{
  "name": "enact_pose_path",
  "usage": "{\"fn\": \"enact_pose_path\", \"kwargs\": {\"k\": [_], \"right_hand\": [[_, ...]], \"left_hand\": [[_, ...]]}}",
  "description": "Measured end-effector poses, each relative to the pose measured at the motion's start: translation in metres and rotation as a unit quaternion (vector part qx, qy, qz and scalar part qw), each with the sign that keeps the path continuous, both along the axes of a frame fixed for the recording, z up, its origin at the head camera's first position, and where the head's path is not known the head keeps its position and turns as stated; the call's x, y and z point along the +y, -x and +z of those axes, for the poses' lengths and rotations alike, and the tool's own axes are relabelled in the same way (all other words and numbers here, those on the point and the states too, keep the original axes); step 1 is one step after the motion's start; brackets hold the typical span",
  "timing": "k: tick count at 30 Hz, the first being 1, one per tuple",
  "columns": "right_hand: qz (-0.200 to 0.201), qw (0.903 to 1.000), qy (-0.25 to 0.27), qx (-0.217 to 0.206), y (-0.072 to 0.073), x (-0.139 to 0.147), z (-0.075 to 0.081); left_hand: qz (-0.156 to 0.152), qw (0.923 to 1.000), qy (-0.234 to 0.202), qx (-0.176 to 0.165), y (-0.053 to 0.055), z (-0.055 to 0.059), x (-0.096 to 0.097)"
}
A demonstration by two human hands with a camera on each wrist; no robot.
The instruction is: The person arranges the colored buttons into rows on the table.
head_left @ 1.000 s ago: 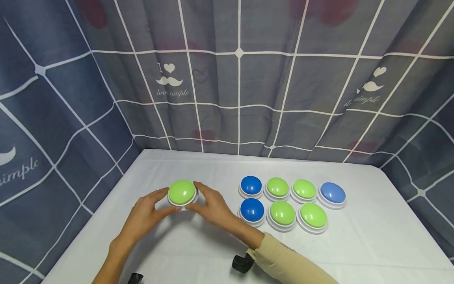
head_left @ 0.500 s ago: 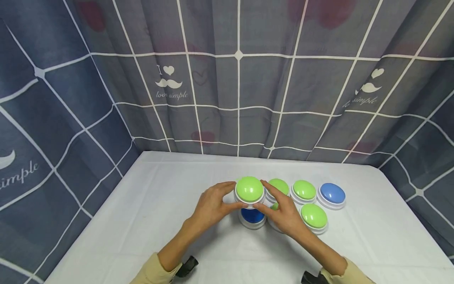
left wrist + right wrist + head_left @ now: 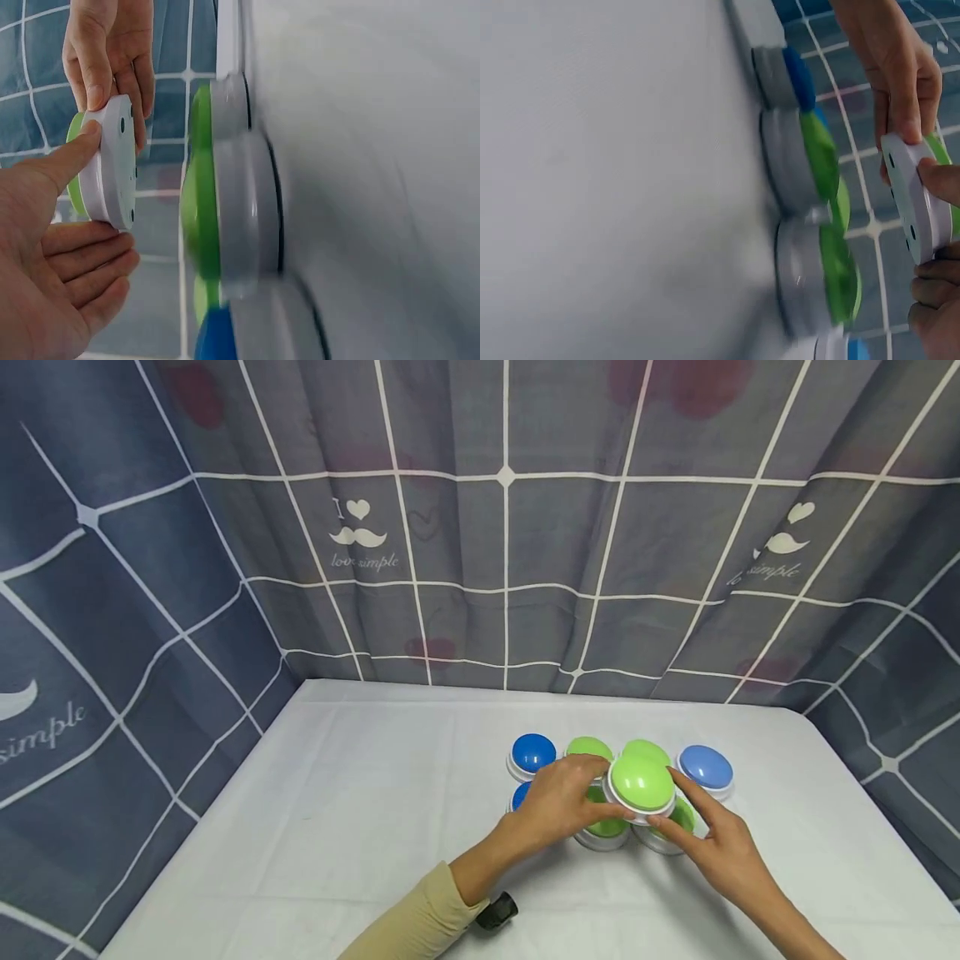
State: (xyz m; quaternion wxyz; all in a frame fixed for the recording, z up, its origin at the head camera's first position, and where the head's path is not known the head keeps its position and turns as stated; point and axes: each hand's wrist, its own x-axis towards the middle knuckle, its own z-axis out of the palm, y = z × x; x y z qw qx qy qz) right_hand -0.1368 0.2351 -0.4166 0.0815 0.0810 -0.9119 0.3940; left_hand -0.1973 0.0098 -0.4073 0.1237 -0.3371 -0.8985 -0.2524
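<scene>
A green push button (image 3: 642,781) with a white round base is held up between both hands. My left hand (image 3: 558,806) grips its left side, thumb on the near edge, and my right hand (image 3: 723,852) grips its right side likewise. In the left wrist view its base (image 3: 112,161) shows dark holes underneath and hangs clear of the row on the table. Below it, partly hidden, stand a near green button (image 3: 606,828) and a right-hand green button (image 3: 684,814). Behind it are two more green buttons, one at the left (image 3: 590,747) and one at the right (image 3: 647,749).
A dark blue button (image 3: 534,752) stands at the back left of the group; another blue button (image 3: 520,795) is mostly behind my left hand. A lighter blue button (image 3: 705,766) ends the back row. The white table (image 3: 360,793) meets a grey checked curtain (image 3: 465,527) behind.
Both hands have carried the green button from the left part of the table rightward, past the blue buttons, to above the right-hand green ones. The buttons on the table have stayed put.
</scene>
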Motion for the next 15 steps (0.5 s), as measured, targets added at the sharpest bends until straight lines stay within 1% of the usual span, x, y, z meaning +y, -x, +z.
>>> {"fn": "enact_pose_path", "kwargs": {"k": [3,6,8,10,12,15], "right_hand": [[-0.019,0.9996,-0.011,-0.017,-0.011,0.020,-0.005],[-0.041,0.9974,-0.033,-0.049,-0.022,0.041,-0.010],[-0.055,0.9943,-0.053,-0.074,-0.026,0.054,-0.012],[-0.063,0.9910,-0.074,-0.092,-0.027,0.065,-0.013],[-0.070,0.9881,-0.092,-0.101,-0.028,0.074,-0.015],[-0.077,0.9822,-0.110,-0.131,-0.029,0.086,-0.021]], "left_hand": [[-0.003,0.9993,0.038,0.003,-0.003,-0.005,0.023],[-0.014,0.9976,0.068,0.012,-0.006,-0.009,0.047],[-0.021,0.9961,0.084,0.016,-0.007,-0.010,0.061],[-0.026,0.9950,0.096,0.010,-0.007,-0.010,0.073],[-0.032,0.9933,0.110,0.011,-0.006,-0.010,0.084],[-0.040,0.9897,0.136,0.019,-0.004,-0.012,0.098]]}}
